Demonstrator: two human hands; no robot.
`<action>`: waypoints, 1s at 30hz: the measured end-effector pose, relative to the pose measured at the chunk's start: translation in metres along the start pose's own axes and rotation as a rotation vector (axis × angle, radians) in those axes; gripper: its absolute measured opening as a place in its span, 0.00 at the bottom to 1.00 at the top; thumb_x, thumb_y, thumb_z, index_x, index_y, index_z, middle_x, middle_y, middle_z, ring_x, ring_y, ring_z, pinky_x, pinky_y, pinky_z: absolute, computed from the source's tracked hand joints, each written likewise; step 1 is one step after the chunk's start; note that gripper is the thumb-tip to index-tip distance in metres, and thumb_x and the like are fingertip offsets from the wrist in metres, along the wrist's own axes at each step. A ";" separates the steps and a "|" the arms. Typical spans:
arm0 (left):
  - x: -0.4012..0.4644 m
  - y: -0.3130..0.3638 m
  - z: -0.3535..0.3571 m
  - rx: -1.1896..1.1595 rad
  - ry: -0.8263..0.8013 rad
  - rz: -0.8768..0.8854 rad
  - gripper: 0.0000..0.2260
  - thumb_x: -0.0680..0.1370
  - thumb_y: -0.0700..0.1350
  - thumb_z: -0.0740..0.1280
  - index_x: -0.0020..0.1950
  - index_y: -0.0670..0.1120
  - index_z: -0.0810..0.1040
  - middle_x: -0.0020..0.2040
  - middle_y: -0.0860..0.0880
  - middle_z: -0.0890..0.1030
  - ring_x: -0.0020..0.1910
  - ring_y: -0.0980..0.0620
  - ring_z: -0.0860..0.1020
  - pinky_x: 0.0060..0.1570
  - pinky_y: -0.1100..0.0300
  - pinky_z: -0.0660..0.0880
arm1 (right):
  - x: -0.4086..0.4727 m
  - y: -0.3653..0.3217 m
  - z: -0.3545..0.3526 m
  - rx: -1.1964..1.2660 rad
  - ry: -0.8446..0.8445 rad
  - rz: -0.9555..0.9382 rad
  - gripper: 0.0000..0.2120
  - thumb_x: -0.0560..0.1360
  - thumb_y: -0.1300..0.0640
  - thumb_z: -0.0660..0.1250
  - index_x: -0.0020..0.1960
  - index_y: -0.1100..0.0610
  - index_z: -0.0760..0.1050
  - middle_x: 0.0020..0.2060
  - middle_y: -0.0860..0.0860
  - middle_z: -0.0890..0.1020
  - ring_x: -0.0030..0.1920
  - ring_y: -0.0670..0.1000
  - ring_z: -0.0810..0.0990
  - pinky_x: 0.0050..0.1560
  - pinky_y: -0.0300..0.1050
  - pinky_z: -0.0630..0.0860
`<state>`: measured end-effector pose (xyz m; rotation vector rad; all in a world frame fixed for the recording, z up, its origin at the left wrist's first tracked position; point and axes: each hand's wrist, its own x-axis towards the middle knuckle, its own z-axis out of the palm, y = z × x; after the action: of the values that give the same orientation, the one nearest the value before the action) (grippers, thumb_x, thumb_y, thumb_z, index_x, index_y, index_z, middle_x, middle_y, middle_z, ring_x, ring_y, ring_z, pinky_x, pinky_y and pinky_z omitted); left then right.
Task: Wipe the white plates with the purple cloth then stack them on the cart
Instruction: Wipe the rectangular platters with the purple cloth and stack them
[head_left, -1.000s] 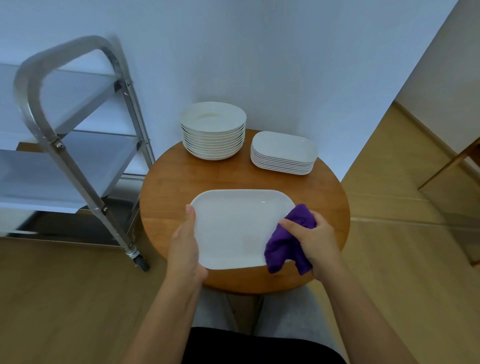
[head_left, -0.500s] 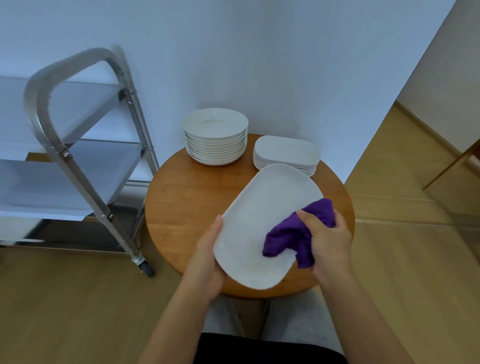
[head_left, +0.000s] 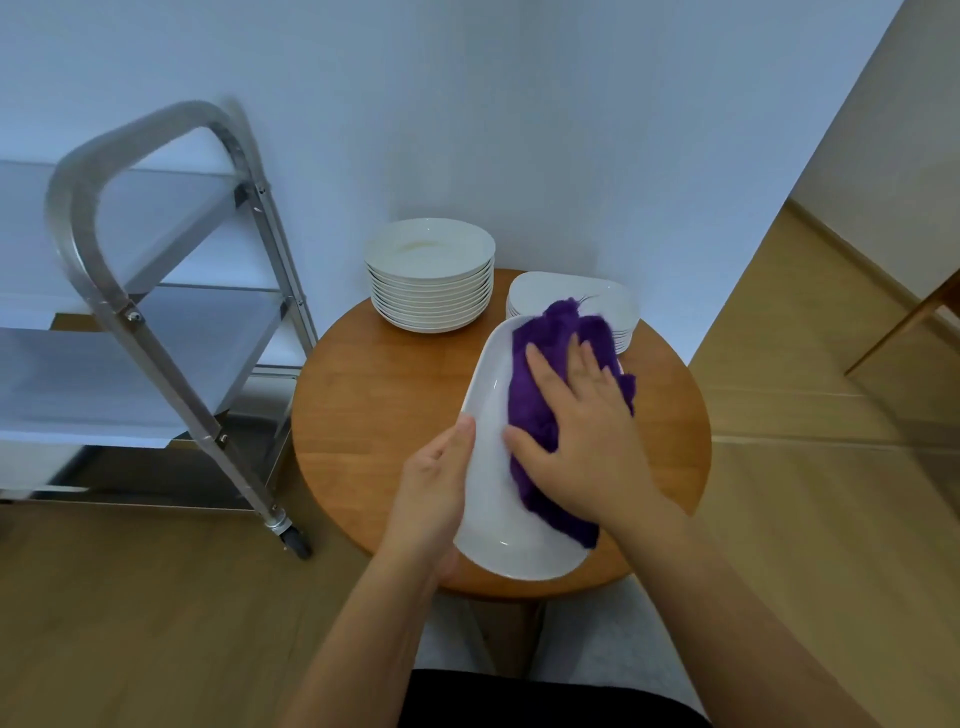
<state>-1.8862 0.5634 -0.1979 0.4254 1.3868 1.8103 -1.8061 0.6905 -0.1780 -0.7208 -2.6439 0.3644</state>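
Off to the left of both hands, well apart, stood the steel cart (head_left: 171, 291) with its bare shelves — no plate on them as far as could be seen. Nearer in, gripped the rectangular white plate (head_left: 491, 493) along its left edge with the left hand (head_left: 434, 499), thumb laid over the rim and fingers hidden beneath. Held tilted above the round wooden table (head_left: 374, 415), long axis running from the near end by the left wrist away and slightly rightward toward the far stacks. Pressed flat on the plate's face, just right of the left hand, lay the right hand (head_left: 582, 431), fingers straight and spread over the bunched purple cloth (head_left: 540, 374), which covered most of the plate's far and right half. Beyond the fingertips sat a stack of round white bowls (head_left: 430, 275) and, to its right and partly hidden by the cloth, a stack of rectangular plates (head_left: 597, 301). Judged mid-wipe on this plate, with stacking not yet started. Turned, for the coming transfer, on one fact — the cart lay to the left, on the side of the hand already holding the plate, so probably best carried there lengthwise by the left hand once the cloth hand lifted clear.
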 end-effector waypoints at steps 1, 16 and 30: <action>0.000 0.001 0.001 0.014 0.019 0.031 0.16 0.73 0.59 0.61 0.52 0.52 0.80 0.46 0.45 0.84 0.45 0.46 0.84 0.37 0.57 0.80 | -0.003 -0.006 0.005 0.027 0.007 0.003 0.35 0.74 0.37 0.54 0.77 0.46 0.49 0.77 0.51 0.51 0.76 0.53 0.47 0.70 0.46 0.42; 0.003 -0.001 -0.002 -0.056 0.232 -0.065 0.17 0.78 0.57 0.59 0.45 0.46 0.79 0.39 0.46 0.84 0.41 0.50 0.83 0.40 0.57 0.80 | -0.059 -0.001 0.019 0.347 -0.338 -0.336 0.24 0.71 0.47 0.57 0.66 0.45 0.72 0.66 0.34 0.61 0.68 0.27 0.48 0.70 0.31 0.43; -0.010 -0.002 -0.012 0.055 0.045 -0.147 0.13 0.74 0.58 0.62 0.47 0.52 0.80 0.40 0.49 0.85 0.37 0.49 0.84 0.30 0.59 0.78 | -0.021 0.042 -0.003 0.094 -0.097 -0.125 0.28 0.71 0.49 0.59 0.70 0.50 0.68 0.70 0.47 0.68 0.73 0.47 0.60 0.70 0.39 0.43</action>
<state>-1.8879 0.5481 -0.2017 0.3043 1.4619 1.6748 -1.7699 0.7148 -0.1956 -0.5174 -2.7247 0.4962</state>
